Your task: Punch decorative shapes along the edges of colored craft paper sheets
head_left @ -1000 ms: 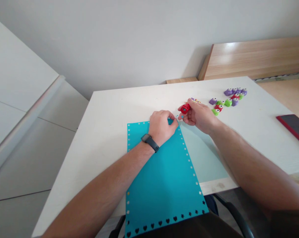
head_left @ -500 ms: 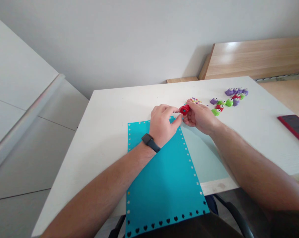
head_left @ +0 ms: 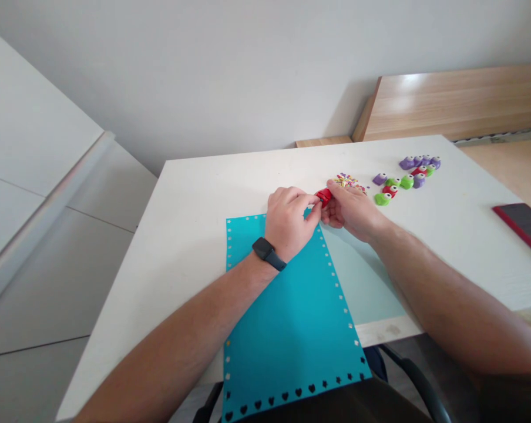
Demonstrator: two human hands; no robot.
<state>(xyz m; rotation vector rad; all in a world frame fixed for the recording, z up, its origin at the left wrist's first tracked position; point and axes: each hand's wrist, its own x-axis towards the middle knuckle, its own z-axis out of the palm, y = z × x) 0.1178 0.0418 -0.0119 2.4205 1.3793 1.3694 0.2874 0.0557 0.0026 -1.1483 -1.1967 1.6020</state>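
Observation:
A small red craft punch [head_left: 323, 196] is held above the far right corner of a blue sheet [head_left: 287, 305]. My right hand [head_left: 351, 208] has closed around it, thumb on top and fingers curled beneath. At the punch's left end, the thumb and index finger of my left hand [head_left: 292, 214] come together in a pinch; anything between their tips is too small to make out. Small cut-out shapes line the sheet's sides, with hearts and stars along its near edge. Colourful confetti pieces [head_left: 347, 181] lie just beyond my right hand.
Several purple, green and red craft punches [head_left: 407, 181] stand at the back right of the white table [head_left: 195, 194]. A phone with a red edge [head_left: 523, 226] lies at the right. The sheet's near end overhangs the table's front edge. A wall rises behind.
The red punch has shifted slightly left and turned in my right hand. My left fingertips have closed at its end. More of the confetti pile shows now.

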